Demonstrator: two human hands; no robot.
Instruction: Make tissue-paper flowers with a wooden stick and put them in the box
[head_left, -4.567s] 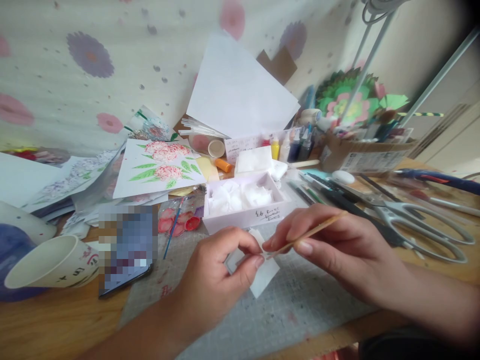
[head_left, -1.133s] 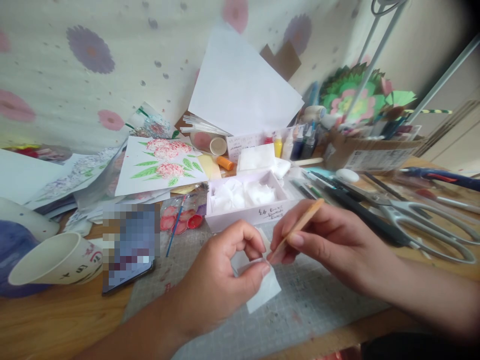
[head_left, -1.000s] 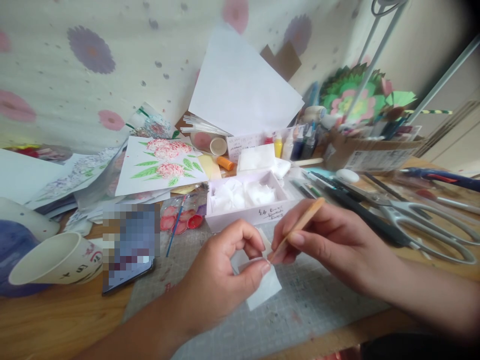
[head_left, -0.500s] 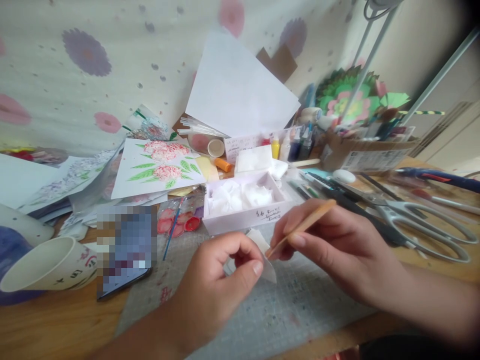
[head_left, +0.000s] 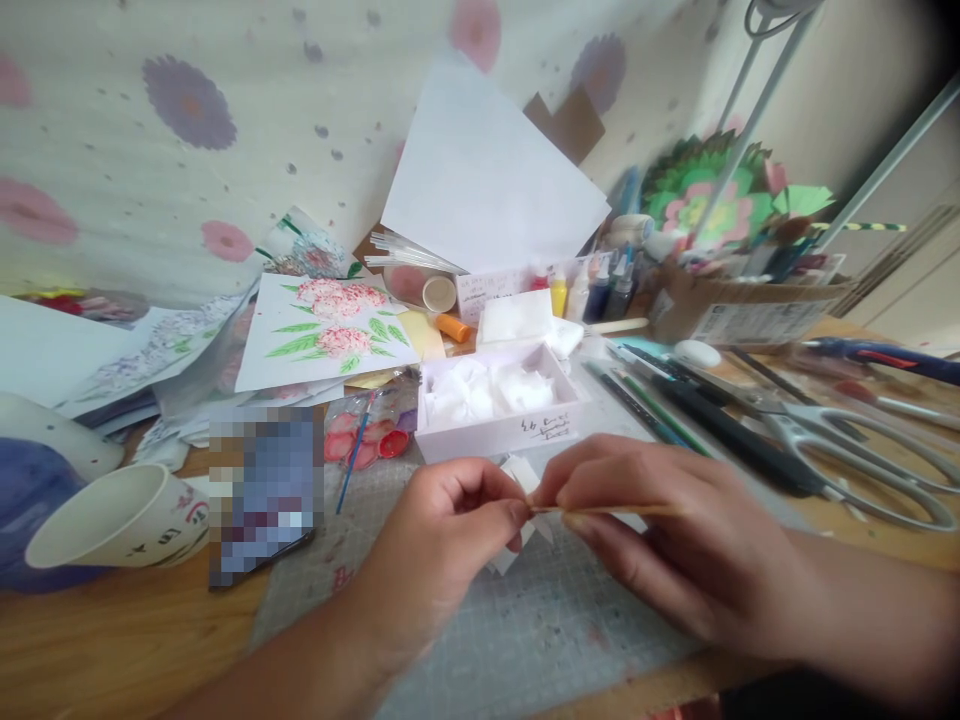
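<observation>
My left hand (head_left: 442, 545) pinches a small white paper piece (head_left: 523, 470) between thumb and forefinger, just above the grey cutting mat (head_left: 525, 630). My right hand (head_left: 660, 550) holds a thin wooden stick (head_left: 600, 510) that lies almost level, its tip at the paper where the two hands meet. Most of the paper is hidden behind my fingers. Directly behind the hands sits a white box (head_left: 501, 425) filled with crumpled white paper bits.
A tipped paper cup (head_left: 120, 525) and a phone (head_left: 262, 490) lie at the left. A flower painting (head_left: 326, 335) and loose sheets sit behind. Large scissors (head_left: 847, 445), pens and a cardboard box of supplies (head_left: 742, 305) crowd the right. Paint bottles (head_left: 577, 290) stand at the back.
The stick has dropped from a steep upward slant to nearly level. The white paper piece, earlier hanging below my left fingers, is now drawn up between both hands. The view shifted slightly.
</observation>
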